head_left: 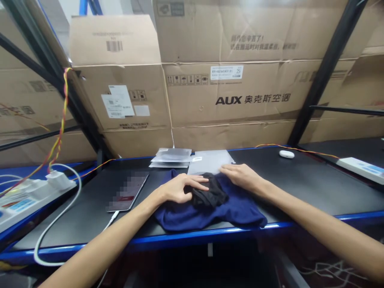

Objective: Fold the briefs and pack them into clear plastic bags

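Observation:
A dark blue cloth (186, 218) lies rumpled near the front edge of the table, with a bunched black cloth (211, 196) on top of it. My left hand (180, 188) rests on the black cloth, its fingers stretched across the top and the thumb apart. At the far right side of the blue cloth is my right hand (240, 176), fingers pressed together beside the corner of a frosted plastic bag (210, 158). What lies between those fingertips is hidden. Just behind my left hand sits a small stack of frosted bags (171, 158).
A phone (129, 194) with a white cable lies on the left. Power strips (27, 200) sit at the left and right (361, 168) sides. A small white case (286, 154) is at the back right. Large cardboard boxes (255, 116) and black posts (324, 68) stand behind the table.

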`<state>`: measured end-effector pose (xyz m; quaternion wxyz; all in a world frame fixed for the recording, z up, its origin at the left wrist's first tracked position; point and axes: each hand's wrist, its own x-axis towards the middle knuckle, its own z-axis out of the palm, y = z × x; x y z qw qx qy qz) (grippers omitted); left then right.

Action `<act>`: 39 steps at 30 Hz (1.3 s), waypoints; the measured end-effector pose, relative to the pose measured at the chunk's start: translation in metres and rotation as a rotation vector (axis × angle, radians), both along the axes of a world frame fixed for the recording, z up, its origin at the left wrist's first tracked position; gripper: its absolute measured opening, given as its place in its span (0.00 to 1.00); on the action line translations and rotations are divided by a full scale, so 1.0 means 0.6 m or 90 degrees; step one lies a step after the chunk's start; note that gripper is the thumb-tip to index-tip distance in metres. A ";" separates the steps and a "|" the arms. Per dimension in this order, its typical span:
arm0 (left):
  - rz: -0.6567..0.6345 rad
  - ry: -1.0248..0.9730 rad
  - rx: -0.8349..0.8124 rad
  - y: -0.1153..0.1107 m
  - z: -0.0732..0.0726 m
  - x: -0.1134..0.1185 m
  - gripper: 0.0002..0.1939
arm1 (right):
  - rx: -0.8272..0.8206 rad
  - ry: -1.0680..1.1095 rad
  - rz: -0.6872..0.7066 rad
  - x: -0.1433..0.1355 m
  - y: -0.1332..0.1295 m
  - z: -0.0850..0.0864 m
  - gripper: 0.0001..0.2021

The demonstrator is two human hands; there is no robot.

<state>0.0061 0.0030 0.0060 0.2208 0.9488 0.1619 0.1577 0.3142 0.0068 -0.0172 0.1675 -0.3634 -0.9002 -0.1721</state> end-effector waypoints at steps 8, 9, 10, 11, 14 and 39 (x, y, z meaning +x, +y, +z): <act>-0.006 0.008 -0.040 -0.006 0.018 0.000 0.42 | -0.128 0.110 -0.102 0.030 0.102 0.002 0.18; -0.003 0.016 -0.032 -0.006 0.018 0.001 0.42 | -0.134 0.116 -0.109 0.031 0.109 -0.001 0.17; 0.003 0.022 -0.021 -0.006 0.017 0.002 0.42 | -0.137 0.122 -0.112 0.032 0.114 -0.004 0.17; 0.010 0.024 -0.008 -0.006 0.016 0.003 0.42 | -0.141 0.129 -0.113 0.033 0.115 -0.005 0.17; 0.030 0.000 0.027 -0.006 0.009 0.007 0.37 | -0.139 0.162 -0.111 0.035 0.099 0.000 0.19; 0.102 0.200 0.185 -0.058 0.077 0.036 0.38 | -0.326 0.147 0.038 0.068 -0.045 -0.002 0.22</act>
